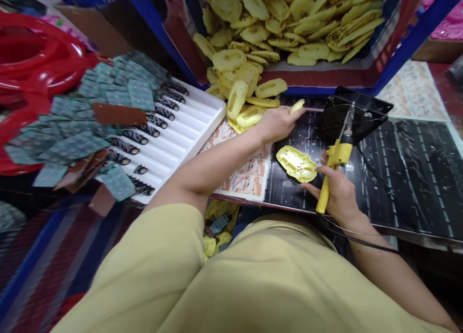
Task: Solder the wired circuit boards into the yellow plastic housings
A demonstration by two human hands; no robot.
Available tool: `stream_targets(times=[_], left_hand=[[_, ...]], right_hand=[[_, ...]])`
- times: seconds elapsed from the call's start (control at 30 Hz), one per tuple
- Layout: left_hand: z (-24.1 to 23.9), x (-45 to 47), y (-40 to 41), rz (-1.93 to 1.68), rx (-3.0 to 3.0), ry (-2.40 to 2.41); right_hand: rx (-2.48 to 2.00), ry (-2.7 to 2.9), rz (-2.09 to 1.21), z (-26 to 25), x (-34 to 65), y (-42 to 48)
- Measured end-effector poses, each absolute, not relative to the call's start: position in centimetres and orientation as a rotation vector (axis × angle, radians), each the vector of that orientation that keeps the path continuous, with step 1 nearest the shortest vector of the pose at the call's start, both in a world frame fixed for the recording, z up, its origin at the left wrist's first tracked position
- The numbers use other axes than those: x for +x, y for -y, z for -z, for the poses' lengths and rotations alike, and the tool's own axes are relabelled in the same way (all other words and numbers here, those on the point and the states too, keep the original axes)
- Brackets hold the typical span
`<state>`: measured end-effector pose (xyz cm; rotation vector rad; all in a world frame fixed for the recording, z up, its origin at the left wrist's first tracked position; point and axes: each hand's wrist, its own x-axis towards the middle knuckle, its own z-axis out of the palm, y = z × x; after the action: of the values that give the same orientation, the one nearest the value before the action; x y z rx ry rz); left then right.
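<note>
My right hand (338,191) is wrapped round the yellow handle of a soldering gun (340,154), its metal tip pointing up and away. The fingertips of that hand reach the edge of a yellow plastic shell half (296,164), which lies hollow side up on the black mat. My left hand (280,124) is stretched forward beyond the shell, fingers closed. At its fingertips shows a small yellow piece (297,105); its kind is unclear. Just left of this hand, more yellow shell halves (238,99) lie in a loose heap.
A blue crate (311,89) full of yellow shells lies at the back. A black fan (356,112) stands behind the soldering gun. A white foam tray (197,126) at left holds wired round parts, beside green circuit boards (104,97). A cable trails below my right wrist.
</note>
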<state>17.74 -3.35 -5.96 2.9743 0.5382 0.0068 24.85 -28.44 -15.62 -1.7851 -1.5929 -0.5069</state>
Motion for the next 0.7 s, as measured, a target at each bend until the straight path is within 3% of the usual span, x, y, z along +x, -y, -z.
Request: stream_targets(times=[0.13, 0.27, 0.47, 0.6, 0.7], left_hand=[[5.7, 14.5, 3.1, -0.234, 2.779, -0.713], [7.1, 12.3, 4.5, -0.011, 2.761, -0.805], [6.8, 9.9, 6.4, 0.278, 2.928, -0.765], [6.0, 8.3, 4.7, 0.182, 2.928, -0.733], [6.6, 6.8, 2.7, 0.306, 3.012, -0.665]], right_hand=[[-1.789, 1.709, 0.503, 15.5, 24.7, 27.2], [-1.715, 1.786, 0.414, 14.5, 25.1, 27.9], [-1.561, 1.876, -0.045, 13.4, 26.3, 31.4], [-1.579, 1.863, -0.102, 13.6, 26.5, 32.0], [-1.571, 1.849, -0.072, 13.9, 26.4, 31.4]])
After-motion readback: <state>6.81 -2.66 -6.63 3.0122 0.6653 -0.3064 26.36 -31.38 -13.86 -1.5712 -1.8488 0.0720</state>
